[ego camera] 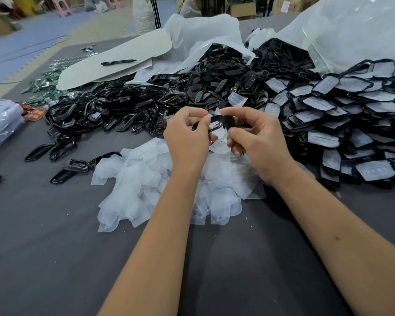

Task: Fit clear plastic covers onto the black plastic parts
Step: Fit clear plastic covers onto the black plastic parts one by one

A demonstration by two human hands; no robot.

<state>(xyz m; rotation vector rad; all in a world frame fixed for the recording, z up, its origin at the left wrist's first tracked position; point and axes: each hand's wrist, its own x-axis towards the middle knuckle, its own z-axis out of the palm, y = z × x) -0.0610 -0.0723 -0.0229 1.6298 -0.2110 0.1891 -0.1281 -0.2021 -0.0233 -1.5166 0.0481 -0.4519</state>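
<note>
Grey cloth-covered desk (55, 247), filling most of view. Far right: big clear plastic bag (351, 30), spilling black parts. Below it, on right side of desk, large stack of finished black parts with covers fitted (351, 115), overlapping in rows. Centre back: heap of bare black plastic parts (128, 106), mostly open frames, some scattered loose toward left edge. Behind heap: white sheets (114, 62) with black marker pen (118, 62) lying on top. Beside sheets, far left: green circuit boards (46, 80), small, detail blurred. Near centre, just under the forearms: pile of clear plastic covers (146, 179), translucent white, loosely heaped. Above that pile, both hands raised together, touching one black part (218, 122). Left hand (187, 137) gripping left end of part, fingers curled, thumb on top edge. Right hand (258, 140) pinching right end, fingers curled round it. Clear cover (219, 142) hanging just under part between the hands; whether seated in frame, cannot tell.
</note>
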